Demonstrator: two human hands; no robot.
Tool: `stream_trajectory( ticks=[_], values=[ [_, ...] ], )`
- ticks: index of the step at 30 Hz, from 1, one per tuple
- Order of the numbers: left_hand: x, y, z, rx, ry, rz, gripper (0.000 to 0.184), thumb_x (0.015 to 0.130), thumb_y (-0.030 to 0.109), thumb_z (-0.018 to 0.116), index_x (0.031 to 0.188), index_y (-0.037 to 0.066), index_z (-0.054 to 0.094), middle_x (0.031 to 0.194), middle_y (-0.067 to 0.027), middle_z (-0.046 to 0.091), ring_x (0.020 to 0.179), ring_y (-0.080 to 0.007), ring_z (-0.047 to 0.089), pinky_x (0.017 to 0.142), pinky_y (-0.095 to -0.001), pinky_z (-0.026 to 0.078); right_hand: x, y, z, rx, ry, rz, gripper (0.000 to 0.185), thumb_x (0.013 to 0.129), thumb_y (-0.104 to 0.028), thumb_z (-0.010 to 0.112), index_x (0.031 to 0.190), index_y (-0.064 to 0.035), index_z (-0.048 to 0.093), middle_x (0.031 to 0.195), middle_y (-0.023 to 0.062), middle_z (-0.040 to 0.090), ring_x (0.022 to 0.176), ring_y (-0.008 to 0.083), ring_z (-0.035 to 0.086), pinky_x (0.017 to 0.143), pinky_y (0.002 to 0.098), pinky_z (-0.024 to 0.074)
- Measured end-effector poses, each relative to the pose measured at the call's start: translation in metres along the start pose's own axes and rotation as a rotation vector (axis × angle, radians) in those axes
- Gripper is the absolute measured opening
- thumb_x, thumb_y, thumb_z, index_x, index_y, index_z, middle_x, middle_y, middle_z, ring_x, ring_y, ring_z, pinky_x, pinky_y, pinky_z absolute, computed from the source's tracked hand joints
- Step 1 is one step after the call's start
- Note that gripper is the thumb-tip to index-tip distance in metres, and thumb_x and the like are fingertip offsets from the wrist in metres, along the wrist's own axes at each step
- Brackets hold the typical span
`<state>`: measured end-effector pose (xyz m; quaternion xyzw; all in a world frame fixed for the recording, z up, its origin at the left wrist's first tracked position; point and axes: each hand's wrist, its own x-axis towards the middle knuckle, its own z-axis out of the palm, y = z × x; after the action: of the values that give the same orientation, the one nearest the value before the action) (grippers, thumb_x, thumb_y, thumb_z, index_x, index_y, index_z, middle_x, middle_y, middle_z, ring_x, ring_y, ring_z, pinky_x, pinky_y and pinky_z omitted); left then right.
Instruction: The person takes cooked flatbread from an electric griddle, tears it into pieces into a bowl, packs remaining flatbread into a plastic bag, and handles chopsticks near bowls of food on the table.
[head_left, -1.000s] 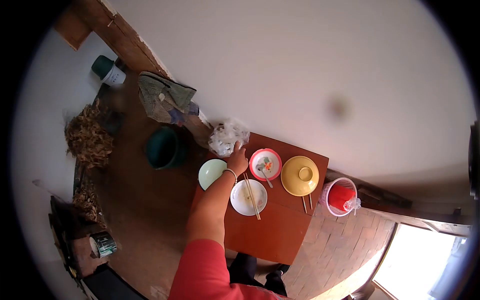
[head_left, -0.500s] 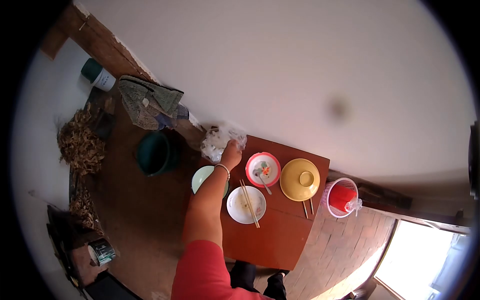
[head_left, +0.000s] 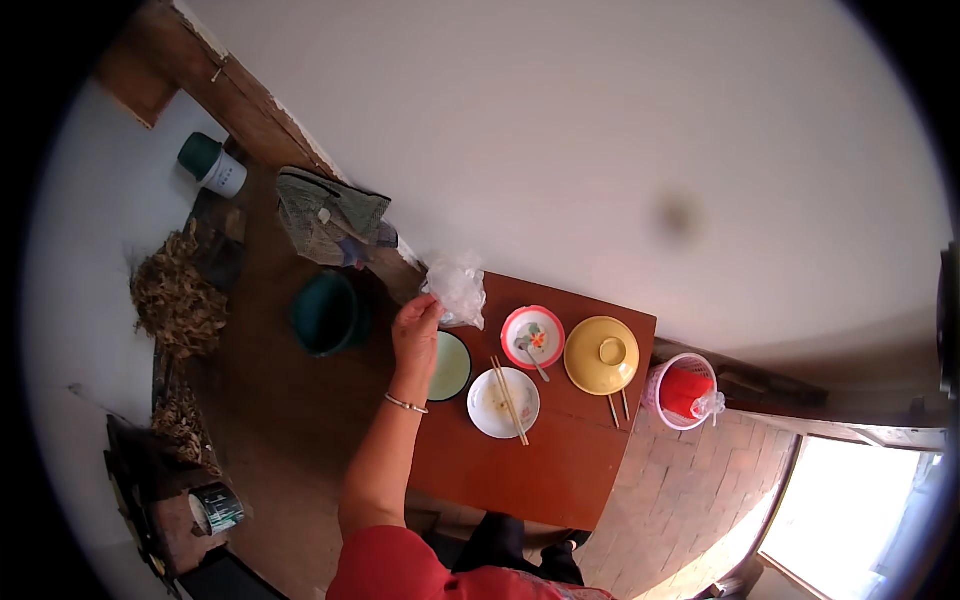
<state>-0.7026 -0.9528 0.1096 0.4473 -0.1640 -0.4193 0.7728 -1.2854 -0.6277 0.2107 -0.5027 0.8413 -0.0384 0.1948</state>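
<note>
My left hand (head_left: 417, 335), with a bracelet at the wrist, is raised over the table's left end. Its fingertips are pinched on the edge of a clear, crumpled plastic bag (head_left: 458, 290). Just right of the wrist sits a pale green dish (head_left: 453, 368), partly covered by my arm. Beside it is a white plate (head_left: 486, 417) with food traces and a pair of chopsticks (head_left: 510, 400) lying across it. Farther right stands a red-rimmed bowl (head_left: 514, 328) with a spoon (head_left: 535, 360) and food scraps in it. My right hand is out of view.
A yellow bowl-shaped cover (head_left: 590, 365) sits at the right of the brown table (head_left: 520, 478), chopsticks poking out beneath. A pink-white basket (head_left: 655, 395) holding something red stands beyond. On the floor to the left is a dark green bucket (head_left: 325, 313). A wall rises behind the table.
My left hand has drawn back to the left of the bag, still pinching it, and the bag looks more stretched upward. More of the green dish shows. The whole view has shifted slightly.
</note>
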Motion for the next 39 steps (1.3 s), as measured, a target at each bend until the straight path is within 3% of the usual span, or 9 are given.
stream_trajectory(
  ticks=[3, 5, 11, 16, 25, 29, 31, 35, 39],
  values=[
    [-0.015, 0.009, 0.009, -0.200, -0.078, -0.076, 0.015, 0.079, 0.001, 0.063, 0.094, 0.003, 0.062, 0.092, -0.0067, 0.063, 0.086, -0.0140, 0.059, 0.085, -0.0278, 0.045, 0.016, 0.006, 0.022, 0.302, -0.154, 0.029, 0.031, 0.085, 0.003, 0.051, 0.115, -0.0020, 0.052, 0.073, -0.0037, 0.050, 0.059, 0.0030, 0.043, 0.048, 0.0151, 0.0362],
    [-0.023, 0.010, 0.018, -0.291, -0.133, -0.107, 0.014, 0.079, 0.001, 0.064, 0.093, 0.004, 0.062, 0.091, -0.0064, 0.063, 0.086, -0.0143, 0.059, 0.086, -0.0287, 0.045, 0.060, 0.003, 0.062, 0.545, -0.316, -0.028, 0.029, 0.090, -0.014, 0.050, 0.119, -0.0104, 0.049, 0.120, 0.0114, 0.050, 0.101, 0.0288, 0.052, 0.093, 0.0436, 0.0399],
    [-0.037, 0.002, 0.057, -0.494, -0.355, -0.225, 0.034, 0.073, 0.003, 0.070, 0.104, 0.006, 0.055, 0.095, -0.0031, 0.061, 0.089, -0.0135, 0.057, 0.088, -0.0300, 0.044, 0.179, -0.256, 0.091, 0.960, -0.536, -0.553, 0.056, 0.090, -0.019, 0.050, 0.138, -0.0070, 0.024, 0.139, 0.0100, 0.031, 0.124, 0.0229, 0.039, 0.095, 0.0335, 0.0373],
    [-0.079, -0.013, 0.087, -0.415, -0.542, -0.492, 0.058, 0.071, 0.003, 0.070, 0.122, 0.007, 0.044, 0.117, -0.0062, 0.052, 0.103, -0.0204, 0.053, 0.092, -0.0355, 0.045, 0.220, -0.422, 0.106, 1.564, -1.077, -0.255, 0.064, 0.089, -0.039, 0.051, 0.137, -0.0046, 0.026, 0.128, 0.0134, 0.045, 0.113, 0.0211, 0.049, 0.088, 0.0313, 0.0437],
    [-0.129, 0.002, 0.083, -0.019, -0.478, -0.614, 0.040, 0.086, 0.034, 0.058, 0.110, 0.003, 0.051, 0.108, -0.0095, 0.057, 0.101, -0.0201, 0.054, 0.092, -0.0346, 0.041, 0.180, -0.354, 0.044, 1.332, -0.792, -0.377, 0.037, 0.084, -0.005, 0.060, 0.119, 0.0005, 0.049, 0.108, 0.0067, 0.058, 0.098, 0.0132, 0.055, 0.086, 0.0273, 0.0444],
    [-0.163, 0.024, 0.131, 0.104, -0.518, -0.397, 0.060, 0.080, 0.042, 0.063, 0.122, 0.005, 0.041, 0.124, -0.0105, 0.046, 0.115, -0.0228, 0.044, 0.095, -0.0371, 0.038, 0.166, -0.308, 0.029, 1.156, -0.448, -0.472, 0.040, 0.082, -0.003, 0.061, 0.120, -0.0005, 0.049, 0.101, 0.0072, 0.060, 0.093, 0.0104, 0.056, 0.080, 0.0238, 0.0461],
    [-0.190, 0.036, 0.168, 0.792, -0.942, 0.219, 0.064, 0.076, 0.039, 0.068, 0.122, 0.004, 0.041, 0.127, -0.0111, 0.043, 0.117, -0.0255, 0.041, 0.097, -0.0379, 0.036, 0.157, -0.285, 0.021, 1.207, -0.278, -0.509, 0.036, 0.084, -0.005, 0.060, 0.119, -0.0004, 0.051, 0.098, 0.0056, 0.061, 0.093, 0.0091, 0.055, 0.079, 0.0245, 0.0457],
    [-0.236, -0.002, 0.190, 0.912, -1.034, 0.392, 0.037, 0.081, 0.011, 0.063, 0.114, 0.004, 0.051, 0.115, -0.0135, 0.054, 0.107, -0.0291, 0.050, 0.091, -0.0364, 0.040, 0.138, -0.223, -0.011, 1.320, -0.160, -0.484, 0.029, 0.089, -0.012, 0.055, 0.115, 0.0002, 0.053, 0.098, 0.0043, 0.061, 0.091, 0.0081, 0.054, 0.079, 0.0241, 0.0447],
    [-0.295, -0.015, 0.220, 0.701, -0.880, -0.102, 0.017, 0.088, 0.009, 0.052, 0.102, 0.001, 0.058, 0.092, -0.0058, 0.063, 0.083, -0.0143, 0.058, 0.075, -0.0263, 0.045, 0.123, -0.122, -0.053, 1.674, -0.188, -0.125, 0.028, 0.094, -0.021, 0.046, 0.108, 0.0001, 0.057, 0.096, 0.0029, 0.061, 0.083, 0.0084, 0.054, 0.077, 0.0204, 0.0422]
  ],
)
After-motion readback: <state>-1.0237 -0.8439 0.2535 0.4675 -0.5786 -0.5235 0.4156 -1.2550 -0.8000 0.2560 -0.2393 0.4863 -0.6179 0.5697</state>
